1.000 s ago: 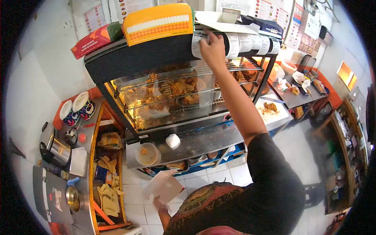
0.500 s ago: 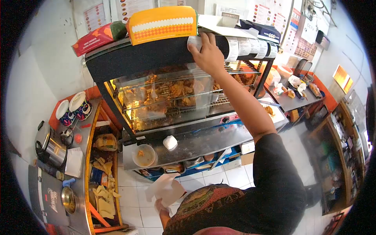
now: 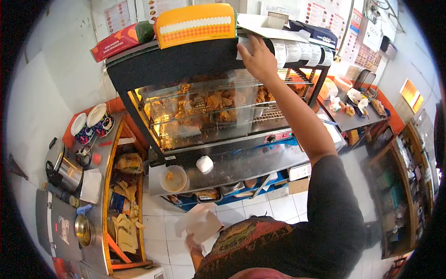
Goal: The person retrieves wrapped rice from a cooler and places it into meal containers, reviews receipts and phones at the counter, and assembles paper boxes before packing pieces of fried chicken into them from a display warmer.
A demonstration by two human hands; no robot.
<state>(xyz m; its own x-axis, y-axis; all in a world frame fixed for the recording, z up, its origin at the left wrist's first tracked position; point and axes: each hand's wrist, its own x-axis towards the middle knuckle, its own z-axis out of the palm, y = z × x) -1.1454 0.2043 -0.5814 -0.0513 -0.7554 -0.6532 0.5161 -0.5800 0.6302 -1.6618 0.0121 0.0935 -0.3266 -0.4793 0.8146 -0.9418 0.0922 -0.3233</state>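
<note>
My right hand (image 3: 259,58) reaches up to the top front edge of the glass food warmer (image 3: 134,69), fingers spread over a white paper slip (image 3: 243,43). Beside it, several printed receipts (image 3: 292,52) hang in a row along that edge. Low in front of my body, my left hand (image 3: 193,242) grips a piece of white paper packaging (image 3: 203,222) that stands partly opened out. Fried chicken pieces (image 3: 218,101) lie on the racks behind the glass.
A plastic bowl (image 3: 173,178) and a crumpled white wrapper (image 3: 204,164) stand on the steel counter (image 3: 241,169). Above the warmer are a yellow carton (image 3: 195,28) and a red packet (image 3: 121,41). A pot (image 3: 69,169) and a metal bowl (image 3: 83,230) are on the left bench.
The view has shifted slightly, moving the scene down and to the right. My right hand stays at the receipts, and the paper packaging in my left hand has turned and looks wider.
</note>
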